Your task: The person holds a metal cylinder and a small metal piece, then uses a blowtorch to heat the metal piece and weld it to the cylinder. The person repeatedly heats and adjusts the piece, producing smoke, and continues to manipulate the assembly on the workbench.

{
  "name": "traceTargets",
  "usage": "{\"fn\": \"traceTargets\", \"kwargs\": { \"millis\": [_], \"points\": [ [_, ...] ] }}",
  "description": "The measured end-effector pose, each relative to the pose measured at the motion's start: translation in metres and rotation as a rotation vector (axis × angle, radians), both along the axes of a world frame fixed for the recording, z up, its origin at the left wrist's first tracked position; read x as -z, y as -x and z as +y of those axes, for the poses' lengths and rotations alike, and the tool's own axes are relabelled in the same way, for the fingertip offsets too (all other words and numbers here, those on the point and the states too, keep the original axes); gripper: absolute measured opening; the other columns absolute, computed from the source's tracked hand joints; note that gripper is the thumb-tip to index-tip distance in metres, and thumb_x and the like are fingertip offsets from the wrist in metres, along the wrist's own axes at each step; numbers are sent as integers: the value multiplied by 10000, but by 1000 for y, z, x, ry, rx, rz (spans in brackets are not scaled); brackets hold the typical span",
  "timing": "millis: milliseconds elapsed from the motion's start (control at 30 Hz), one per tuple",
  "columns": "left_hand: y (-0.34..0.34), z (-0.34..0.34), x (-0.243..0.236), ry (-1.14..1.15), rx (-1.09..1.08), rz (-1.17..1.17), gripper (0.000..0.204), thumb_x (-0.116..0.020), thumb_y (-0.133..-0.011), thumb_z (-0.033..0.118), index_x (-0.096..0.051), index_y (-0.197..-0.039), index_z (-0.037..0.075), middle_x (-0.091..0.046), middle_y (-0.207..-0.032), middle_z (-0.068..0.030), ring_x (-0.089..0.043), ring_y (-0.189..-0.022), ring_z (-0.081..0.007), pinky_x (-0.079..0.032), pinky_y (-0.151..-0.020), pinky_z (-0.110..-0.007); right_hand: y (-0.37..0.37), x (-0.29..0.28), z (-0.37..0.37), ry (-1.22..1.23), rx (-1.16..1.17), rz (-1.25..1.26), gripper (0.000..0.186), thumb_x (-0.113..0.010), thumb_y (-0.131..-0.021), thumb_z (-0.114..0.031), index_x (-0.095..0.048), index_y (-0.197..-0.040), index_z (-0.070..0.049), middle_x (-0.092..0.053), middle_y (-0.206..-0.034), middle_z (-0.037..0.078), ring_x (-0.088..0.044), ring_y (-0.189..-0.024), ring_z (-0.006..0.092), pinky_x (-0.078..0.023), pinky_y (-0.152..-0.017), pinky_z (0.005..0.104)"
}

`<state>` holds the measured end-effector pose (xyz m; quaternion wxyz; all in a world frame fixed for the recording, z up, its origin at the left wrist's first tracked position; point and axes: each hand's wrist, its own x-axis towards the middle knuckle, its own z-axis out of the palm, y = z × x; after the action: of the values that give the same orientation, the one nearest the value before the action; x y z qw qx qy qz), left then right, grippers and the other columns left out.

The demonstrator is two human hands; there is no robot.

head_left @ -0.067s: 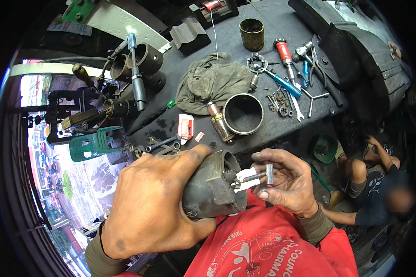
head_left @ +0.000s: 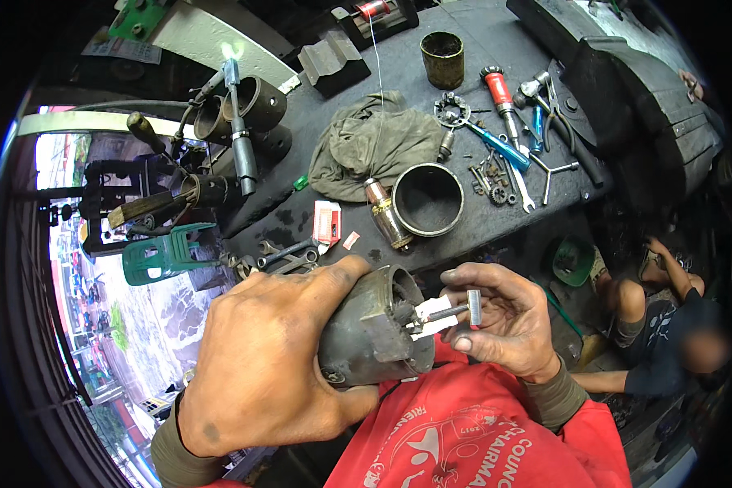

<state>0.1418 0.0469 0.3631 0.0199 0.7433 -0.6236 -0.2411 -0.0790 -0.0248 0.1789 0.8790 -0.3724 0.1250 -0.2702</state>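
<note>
My left hand (head_left: 272, 358) wraps around a dark metal cylinder, a motor housing by its look (head_left: 358, 333), from its left side, thumb underneath. The housing is tilted, its open end toward the right, in front of my red shirt. Out of that opening reach a scrap of white paper (head_left: 443, 324) and a dark stem ending in a small grey block (head_left: 474, 309), set crosswise. Curled around this block is my right hand (head_left: 512, 321), forefinger above and thumb below it. Both hands are smudged with grime.
Beyond my hands, the dark workbench (head_left: 333, 122) carries a rag (head_left: 370, 146), a metal ring (head_left: 428, 199), an armature (head_left: 388, 215), a red-and-white box (head_left: 327, 224), wrenches (head_left: 293, 254) and a red-handled tool (head_left: 500, 93). A person (head_left: 659, 309) sits low at right. A green stool (head_left: 167, 252) stands at left.
</note>
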Motion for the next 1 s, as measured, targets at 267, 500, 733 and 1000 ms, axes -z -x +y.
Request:
{"fn": "traceTargets", "kwargs": {
  "millis": [267,500,733,1000],
  "points": [
    [-1,5,-1,-63,-36,12,813,-938,-510,239,-713,-1260,23,-779,-970,-185,-771,-862,-366,-597,-810,-413,-3,-6,2,-12,-35,-15,670,-830,-846,104,-540,-1450,116,-615,-1433,223,-633,-1316,267,-534,-1137,420],
    [-2,5,-5,-103,-65,41,808,-935,-506,212,-710,-1249,-14,-789,-980,-190,-800,-897,-333,-608,-841,-377,-7,-10,0,1,-39,-15,655,-828,-850,102,-550,-1443,116,-625,-1418,219,-639,-1305,263,-546,-1121,415],
    [-9,11,2,-102,-53,66,798,-892,-583,330,-680,-1299,48,-755,-895,-238,-738,-836,-444,-587,-796,-488,-7,-10,1,-44,-43,27,561,-802,-887,96,-590,-1406,97,-662,-1365,173,-687,-1212,226,-598,-1039,390],
    [-4,-5,4,-124,-75,153,786,-900,-598,324,-706,-1310,56,-803,-1050,-173,-796,-971,-324,-620,-863,-415,-18,-2,2,-140,-114,86,479,-735,-977,58,-596,-1436,44,-639,-1380,90,-636,-1251,158,-552,-1078,334]
  ]
}}
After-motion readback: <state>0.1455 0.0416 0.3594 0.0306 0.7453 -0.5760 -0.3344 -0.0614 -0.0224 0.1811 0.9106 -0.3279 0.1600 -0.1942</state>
